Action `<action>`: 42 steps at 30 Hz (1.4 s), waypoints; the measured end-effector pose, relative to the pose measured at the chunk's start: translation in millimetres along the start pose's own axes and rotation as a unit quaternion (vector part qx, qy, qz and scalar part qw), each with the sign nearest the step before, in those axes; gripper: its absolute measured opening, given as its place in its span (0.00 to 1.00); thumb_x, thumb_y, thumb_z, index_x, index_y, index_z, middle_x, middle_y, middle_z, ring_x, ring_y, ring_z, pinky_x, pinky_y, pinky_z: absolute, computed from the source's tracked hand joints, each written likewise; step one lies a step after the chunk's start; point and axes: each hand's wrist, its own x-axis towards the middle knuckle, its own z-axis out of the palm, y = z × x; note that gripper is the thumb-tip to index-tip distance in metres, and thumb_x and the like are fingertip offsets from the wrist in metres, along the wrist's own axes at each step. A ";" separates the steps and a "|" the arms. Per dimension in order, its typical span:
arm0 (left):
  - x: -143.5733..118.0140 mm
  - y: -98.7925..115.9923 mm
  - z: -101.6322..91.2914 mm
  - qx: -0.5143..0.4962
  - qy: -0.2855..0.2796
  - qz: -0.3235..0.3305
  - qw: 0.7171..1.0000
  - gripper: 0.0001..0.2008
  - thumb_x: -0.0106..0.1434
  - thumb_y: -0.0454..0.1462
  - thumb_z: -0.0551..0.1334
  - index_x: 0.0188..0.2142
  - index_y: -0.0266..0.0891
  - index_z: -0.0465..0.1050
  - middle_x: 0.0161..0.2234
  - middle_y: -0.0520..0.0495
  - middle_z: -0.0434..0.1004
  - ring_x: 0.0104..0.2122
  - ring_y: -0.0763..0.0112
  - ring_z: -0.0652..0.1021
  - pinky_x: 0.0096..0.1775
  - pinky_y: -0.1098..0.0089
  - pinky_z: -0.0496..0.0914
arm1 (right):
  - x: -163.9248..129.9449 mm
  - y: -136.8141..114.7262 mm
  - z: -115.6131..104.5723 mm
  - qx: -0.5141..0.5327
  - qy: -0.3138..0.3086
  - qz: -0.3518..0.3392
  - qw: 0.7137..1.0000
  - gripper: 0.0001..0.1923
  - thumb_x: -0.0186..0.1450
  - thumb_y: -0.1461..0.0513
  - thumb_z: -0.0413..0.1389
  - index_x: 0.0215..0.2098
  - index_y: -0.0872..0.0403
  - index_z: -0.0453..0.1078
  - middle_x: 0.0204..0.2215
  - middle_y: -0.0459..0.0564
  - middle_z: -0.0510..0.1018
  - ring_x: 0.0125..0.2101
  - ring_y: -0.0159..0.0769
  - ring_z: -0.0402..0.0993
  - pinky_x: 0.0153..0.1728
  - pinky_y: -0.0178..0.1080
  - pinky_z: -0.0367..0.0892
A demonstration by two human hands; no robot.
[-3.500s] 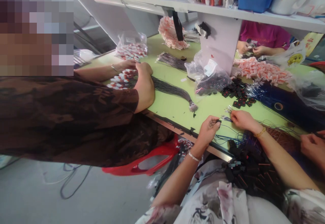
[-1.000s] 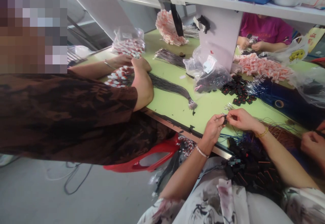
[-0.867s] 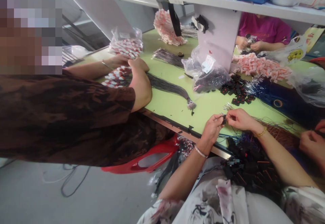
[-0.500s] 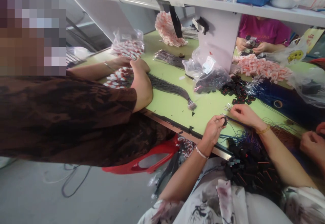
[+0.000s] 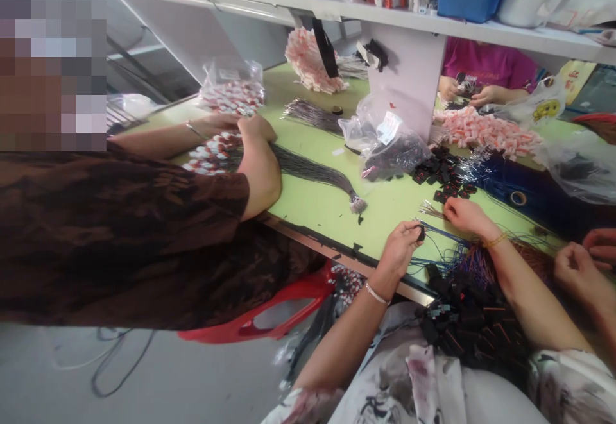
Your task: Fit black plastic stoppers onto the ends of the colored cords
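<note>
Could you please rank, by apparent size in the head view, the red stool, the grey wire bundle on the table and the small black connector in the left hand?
1. red stool
2. grey wire bundle
3. small black connector, pinched by the left hand

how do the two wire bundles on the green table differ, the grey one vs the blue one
The grey wire bundle lies left of the person's hands, tapering to a tied tip, under a co-worker's arm. The blue wire bundle lies right, wider, looser, strands splaying. Both rest flat on the green table.

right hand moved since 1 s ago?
Yes. The right hand has left the left hand and gone up the table toward the black parts, to the loose wire ends.
</note>
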 end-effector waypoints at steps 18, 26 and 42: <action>2.1 -1.7 4.0 0.008 0.006 0.003 1.000 0.13 0.48 0.35 0.70 0.32 0.35 0.71 0.30 0.48 0.74 0.30 0.75 0.73 0.33 0.73 0.66 | -2.6 -8.6 1.3 0.137 0.097 -0.047 0.985 0.06 0.62 0.62 0.49 0.30 0.55 0.66 0.24 0.47 0.73 0.23 0.31 0.64 0.26 0.33 0.53; 5.6 -5.1 7.0 -0.025 -0.004 0.020 0.999 0.10 0.51 0.32 0.67 0.34 0.35 0.70 0.33 0.46 0.73 0.33 0.73 0.73 0.35 0.72 0.65 | -7.7 -30.3 0.7 0.359 0.105 -0.102 0.922 0.07 0.59 0.60 0.52 0.25 0.56 0.65 0.21 0.43 0.68 0.22 0.27 0.58 0.24 0.31 0.54; 11.5 -4.6 7.6 -0.055 -0.012 0.011 0.998 0.09 0.51 0.30 0.65 0.34 0.35 0.70 0.30 0.48 0.73 0.30 0.74 0.72 0.33 0.73 0.66 | -14.0 -27.2 9.0 0.287 0.063 -0.134 0.947 0.03 0.54 0.64 0.53 0.23 0.56 0.66 0.18 0.41 0.65 0.20 0.26 0.55 0.23 0.31 0.49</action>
